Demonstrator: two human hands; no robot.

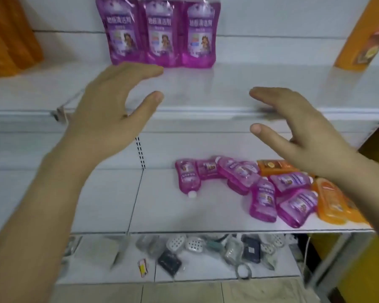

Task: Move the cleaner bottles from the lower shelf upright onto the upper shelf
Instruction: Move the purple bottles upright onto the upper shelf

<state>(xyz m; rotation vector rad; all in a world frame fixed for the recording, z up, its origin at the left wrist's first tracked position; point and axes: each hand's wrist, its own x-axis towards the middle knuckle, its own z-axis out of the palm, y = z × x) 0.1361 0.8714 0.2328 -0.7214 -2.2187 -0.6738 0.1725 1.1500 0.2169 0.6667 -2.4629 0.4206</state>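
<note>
Both grips are hanging released and empty, fingers loosely spread, palms facing each other and well apart. Left grip [109, 106] is hovering over the front of the upper shelf [217, 84], fingertips near three upright bottles [160, 33] standing at its back. Right grip [298, 132] is hovering by that shelf's front edge. On the lower shelf [162, 206], purple and orange lying bottles [263, 189] are waiting in a heap. The person seems to be between placings. The next move is likely calling for reaching down, grasping one lying bottle and turning it upright.
</note>
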